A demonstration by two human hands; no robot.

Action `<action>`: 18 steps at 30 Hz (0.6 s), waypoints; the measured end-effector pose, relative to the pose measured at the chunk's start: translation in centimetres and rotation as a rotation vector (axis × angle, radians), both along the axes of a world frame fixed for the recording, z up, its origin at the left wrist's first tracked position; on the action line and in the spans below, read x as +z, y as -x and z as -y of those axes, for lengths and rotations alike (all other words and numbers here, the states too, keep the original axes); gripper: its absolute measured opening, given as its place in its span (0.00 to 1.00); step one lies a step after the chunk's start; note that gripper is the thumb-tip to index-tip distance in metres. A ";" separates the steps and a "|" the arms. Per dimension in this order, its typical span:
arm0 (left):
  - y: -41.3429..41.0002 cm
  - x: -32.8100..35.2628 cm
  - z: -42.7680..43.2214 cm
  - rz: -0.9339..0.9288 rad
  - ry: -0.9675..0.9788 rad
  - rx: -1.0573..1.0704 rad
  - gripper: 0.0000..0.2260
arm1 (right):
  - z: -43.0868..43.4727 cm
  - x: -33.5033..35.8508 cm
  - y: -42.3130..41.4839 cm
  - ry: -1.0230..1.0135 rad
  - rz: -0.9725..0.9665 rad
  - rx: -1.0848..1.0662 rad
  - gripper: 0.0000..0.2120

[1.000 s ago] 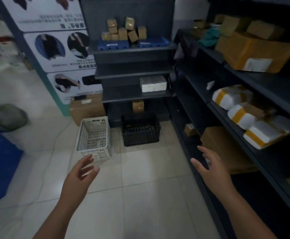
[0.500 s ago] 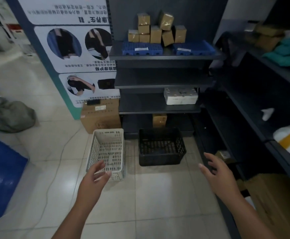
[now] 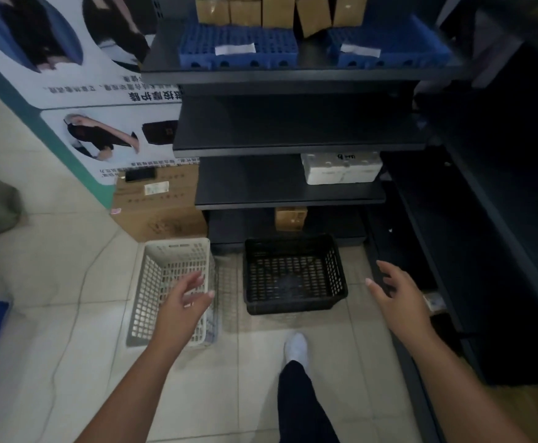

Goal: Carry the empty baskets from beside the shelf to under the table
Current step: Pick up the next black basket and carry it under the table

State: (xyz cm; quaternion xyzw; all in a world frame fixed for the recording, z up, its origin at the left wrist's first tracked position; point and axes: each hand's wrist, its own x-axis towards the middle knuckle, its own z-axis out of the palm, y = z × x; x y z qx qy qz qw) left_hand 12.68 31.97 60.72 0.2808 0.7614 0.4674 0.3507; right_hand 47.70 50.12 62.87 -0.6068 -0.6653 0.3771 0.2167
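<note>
2 empty baskets, white basket (image 3: 171,282) and black basket (image 3: 293,276), unlifted on floor at shelf (image 3: 290,196) foot; left hand (image 3: 183,303), right hand (image 3: 395,294) spread, grasping nothing.

My left hand (image 3: 183,303) hovers spread over the white basket (image 3: 171,282); my right hand (image 3: 395,294) hangs empty right of the black basket (image 3: 293,274).
</note>
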 end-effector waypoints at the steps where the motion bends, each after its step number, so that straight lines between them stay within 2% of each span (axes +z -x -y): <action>1: 0.4 -1.1 -2.5 0.006 0.024 0.006 0.23 | -2.5 -1.2 0.6 0.020 0.006 -0.002 0.26; 5: 1.9 -7.2 -12.4 0.002 0.071 0.019 0.22 | -12.5 -7.4 2.9 0.052 0.062 0.009 0.26; 9: 3.2 -16.1 -20.6 0.009 0.131 -0.009 0.22 | -20.6 -16.2 4.4 0.089 0.118 -0.017 0.26; 13: 3.8 -28.6 -25.1 0.015 0.222 0.004 0.23 | -25.2 -29.1 4.7 0.113 0.242 -0.060 0.26; 18: 4.6 -44.7 -28.5 0.017 0.350 0.082 0.29 | -28.0 -46.3 3.4 0.276 0.326 -0.091 0.29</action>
